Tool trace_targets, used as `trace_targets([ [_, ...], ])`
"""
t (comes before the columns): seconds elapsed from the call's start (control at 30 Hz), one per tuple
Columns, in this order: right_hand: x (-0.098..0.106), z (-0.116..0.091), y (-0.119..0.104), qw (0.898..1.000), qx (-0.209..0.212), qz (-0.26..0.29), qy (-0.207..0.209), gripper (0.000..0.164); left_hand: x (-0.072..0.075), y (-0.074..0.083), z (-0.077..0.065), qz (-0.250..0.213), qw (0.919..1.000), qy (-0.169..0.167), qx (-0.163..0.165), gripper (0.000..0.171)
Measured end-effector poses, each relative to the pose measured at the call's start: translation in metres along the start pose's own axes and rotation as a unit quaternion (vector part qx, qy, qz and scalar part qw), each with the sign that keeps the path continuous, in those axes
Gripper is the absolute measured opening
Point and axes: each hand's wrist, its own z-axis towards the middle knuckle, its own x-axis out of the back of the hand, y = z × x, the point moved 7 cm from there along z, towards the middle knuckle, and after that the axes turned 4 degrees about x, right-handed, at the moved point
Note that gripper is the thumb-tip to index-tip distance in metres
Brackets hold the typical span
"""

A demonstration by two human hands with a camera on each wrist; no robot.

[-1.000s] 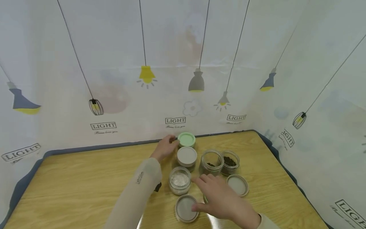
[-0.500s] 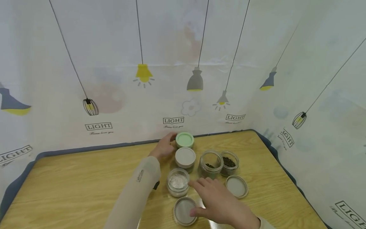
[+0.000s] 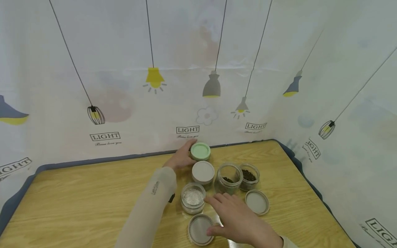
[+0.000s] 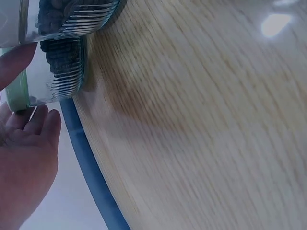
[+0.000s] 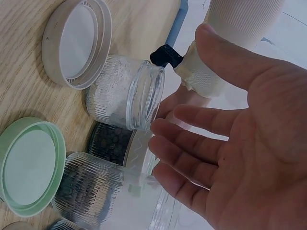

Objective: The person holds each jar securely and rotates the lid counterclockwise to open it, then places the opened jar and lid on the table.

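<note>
1. Since a second ago, my left hand (image 3: 181,157) has reached farther round the green-lidded jar (image 3: 200,152); thumb and fingers now grasp it at the lid.
2. That jar stands at the far edge of the counter (image 3: 77,199), just beyond the pale-lidded jar (image 3: 203,172).
3. Fingers loosely spread, my right hand (image 3: 240,217) holds nothing, near the jar of white contents (image 3: 193,199).
4. To the right stand a larger open jar (image 3: 228,182) and a smaller open jar (image 3: 249,177), both with dark pieces.

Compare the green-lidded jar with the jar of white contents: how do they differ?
The green-lidded jar has its lid on; the white-filled jar is open. The green-lidded jar holds dark pieces; the white-filled jar, white material. Both are see-through with ribbed sides.
</note>
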Motion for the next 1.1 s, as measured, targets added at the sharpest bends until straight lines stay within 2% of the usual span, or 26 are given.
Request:
trace_targets([
  [0.27,0.000,0.001,-0.004,1.000,0.014,0.003,0.001,0.078,0.003,0.002,-0.002,0.031,0.9988,0.037,-0.007,0.086],
  [0.37,0.000,0.002,-0.006,1.000,0.016,0.002,0.001,0.078,0.005,0.000,-0.002,0.047,0.9976,0.051,-0.001,0.082],
  [0.5,0.001,0.001,-0.008,1.000,0.019,0.000,0.005,0.077,0.008,-0.008,-0.005,0.055,0.9962,0.063,0.024,0.079],
  [0.7,0.001,0.001,-0.010,1.000,0.023,0.002,0.007,0.076,0.012,-0.022,-0.012,0.015,0.9957,0.076,0.049,0.084],
  [0.9,-0.002,0.001,-0.011,1.000,0.027,0.003,0.011,0.076,0.017,-0.037,-0.025,-0.016,0.9935,0.081,0.078,0.094],
  [1.0,-0.003,0.001,-0.011,1.000,0.028,0.002,0.013,0.075,0.019,-0.041,-0.030,-0.029,0.9936,0.081,0.073,0.095],
  [1.1,-0.004,0.001,-0.010,1.000,0.026,0.011,0.009,0.074,0.020,-0.042,-0.036,-0.032,0.9946,0.083,0.053,0.091],
])
